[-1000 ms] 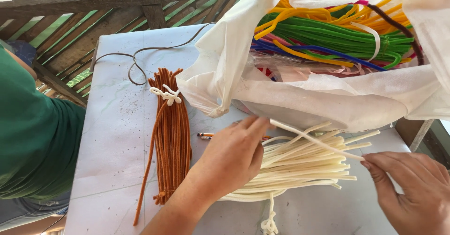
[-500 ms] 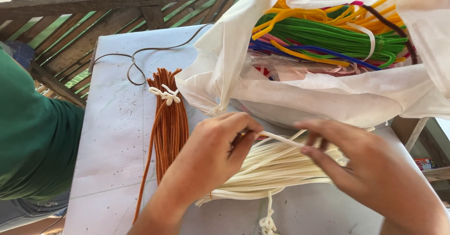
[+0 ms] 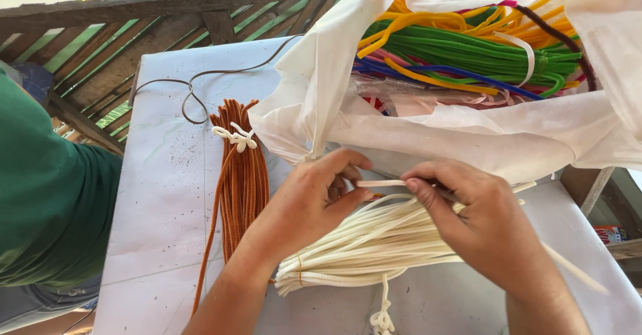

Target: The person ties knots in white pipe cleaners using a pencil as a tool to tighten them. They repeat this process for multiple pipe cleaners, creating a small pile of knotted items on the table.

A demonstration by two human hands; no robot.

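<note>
Both hands meet at mid-frame, left hand (image 3: 314, 198) and right hand (image 3: 471, 218) pinching one cream stem (image 3: 381, 183) above the cream bundle (image 3: 374, 248). Crowding them from the upper right is the white bag (image 3: 468, 134) of coloured stems; the orange bundle (image 3: 242, 174) lies left. Bare surface (image 3: 160, 194) stays open lower left.

A white table (image 3: 167, 194) holds everything. A bunch of orange pipe cleaners (image 3: 242, 174) lies on it, tied near the top with a white string (image 3: 234, 136). Beside it lies a bunch of cream pipe cleaners (image 3: 364, 248), tied at one end. A thin brown wire (image 3: 200, 84) curls across the far part. A big white bag (image 3: 435, 124) sits on the right side.
</note>
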